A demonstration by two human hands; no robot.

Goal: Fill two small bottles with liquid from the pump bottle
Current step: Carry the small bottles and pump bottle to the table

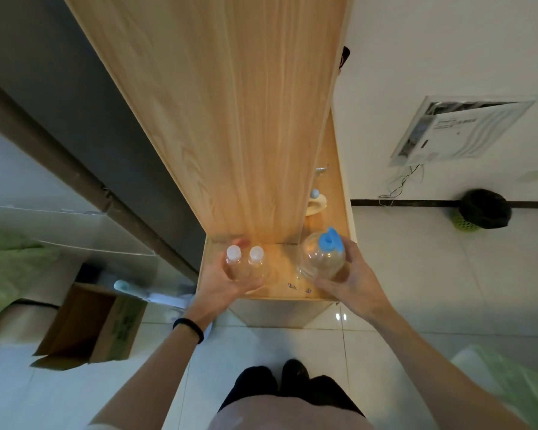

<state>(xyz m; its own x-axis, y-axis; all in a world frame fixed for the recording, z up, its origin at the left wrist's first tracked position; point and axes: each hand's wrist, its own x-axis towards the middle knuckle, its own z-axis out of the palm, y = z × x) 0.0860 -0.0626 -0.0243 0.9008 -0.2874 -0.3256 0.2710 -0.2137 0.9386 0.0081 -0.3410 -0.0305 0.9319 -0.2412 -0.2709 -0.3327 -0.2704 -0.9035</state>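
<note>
Down by my dark shoes (294,372) lies pale tile. Past the black band (188,328) on my wrist, my left hand (221,287) curls around two small bottles (235,265), clear with white caps, side by side at the near left part of the wooden shelf (280,291). My right hand (353,283) grips the pump bottle (322,262), clear with a blue top, at the shelf's near right. Farther back on the shelf sits a cream dish (316,206); against the far wall stands a black bin (485,209).
</note>
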